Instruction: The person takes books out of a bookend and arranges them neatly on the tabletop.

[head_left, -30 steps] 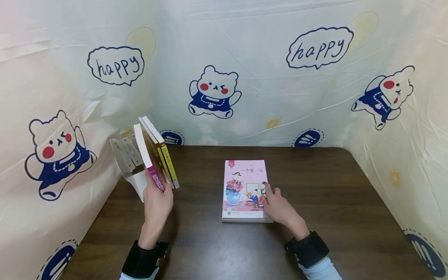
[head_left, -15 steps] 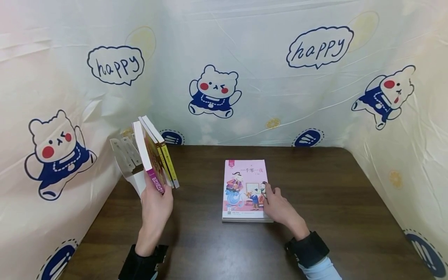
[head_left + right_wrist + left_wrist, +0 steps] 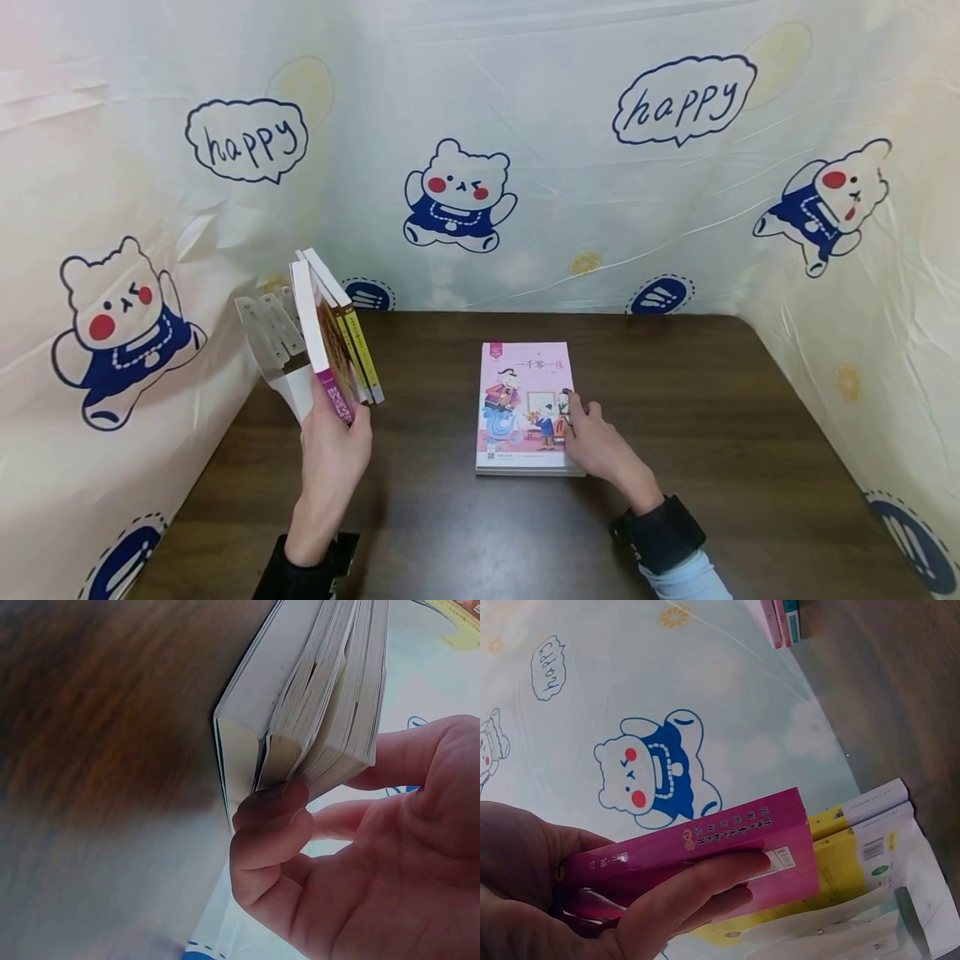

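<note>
My left hand (image 3: pixel 333 454) holds a magenta-spined book (image 3: pixel 335 393) upright, leaning slightly left, at the left of the table. In the left wrist view, my fingers lie across its magenta spine (image 3: pixel 742 825). Just right of it stand two yellow-spined books (image 3: pixel 360 346), against a white bookend-like holder (image 3: pixel 292 387). Near the table's middle lies a stack of books with a pink illustrated cover (image 3: pixel 521 408) on top. At the stack's right edge, my right hand (image 3: pixel 603 446) grips it. Thumb and curled fingers touch the page edges (image 3: pixel 322 712) in the right wrist view.
The dark wooden table (image 3: pixel 750 433) is bordered at the back and sides by a pale printed cloth (image 3: pixel 570 192) with cartoon bears. White slotted plates (image 3: pixel 273 329) of the holder stand close to the left cloth wall.
The magenta-spined book has tipped slightly to the right, closer to the yellow books, and its spine sits a little lower. My left wrist has drawn back towards me. The right hand stays put.
</note>
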Available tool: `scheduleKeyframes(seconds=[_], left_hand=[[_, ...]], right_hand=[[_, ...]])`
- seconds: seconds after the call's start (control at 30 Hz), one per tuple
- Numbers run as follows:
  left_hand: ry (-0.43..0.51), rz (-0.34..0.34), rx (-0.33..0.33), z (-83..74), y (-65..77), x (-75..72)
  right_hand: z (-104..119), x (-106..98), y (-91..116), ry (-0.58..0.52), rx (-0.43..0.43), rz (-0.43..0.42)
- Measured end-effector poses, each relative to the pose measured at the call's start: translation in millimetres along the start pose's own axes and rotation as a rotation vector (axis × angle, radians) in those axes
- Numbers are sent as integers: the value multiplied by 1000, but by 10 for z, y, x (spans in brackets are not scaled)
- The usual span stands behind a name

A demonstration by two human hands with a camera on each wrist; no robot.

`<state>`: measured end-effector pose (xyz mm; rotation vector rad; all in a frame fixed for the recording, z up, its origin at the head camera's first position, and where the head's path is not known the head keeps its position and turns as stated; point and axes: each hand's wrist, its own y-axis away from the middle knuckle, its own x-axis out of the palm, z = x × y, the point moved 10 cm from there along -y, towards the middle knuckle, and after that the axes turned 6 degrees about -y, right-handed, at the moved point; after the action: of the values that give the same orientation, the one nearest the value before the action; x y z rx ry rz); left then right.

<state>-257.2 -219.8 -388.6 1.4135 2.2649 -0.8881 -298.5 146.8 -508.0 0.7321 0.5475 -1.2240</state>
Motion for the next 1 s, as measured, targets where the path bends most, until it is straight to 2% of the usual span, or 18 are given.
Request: scheduleKeyframes(seconds=[0.33, 0.5, 0.7, 1.0], left_hand=[[-20, 19, 32, -123, 112, -53], [-31, 18, 25, -156, 175, -93], [-27, 5, 48, -221, 244, -160], [-22, 23, 68, -310, 325, -207]], right_hand=[[18, -16, -1, 4, -2, -2], [17, -6, 1, 9, 5, 4], [14, 8, 1, 10, 3, 7], [16, 5, 12, 8, 8, 4]])
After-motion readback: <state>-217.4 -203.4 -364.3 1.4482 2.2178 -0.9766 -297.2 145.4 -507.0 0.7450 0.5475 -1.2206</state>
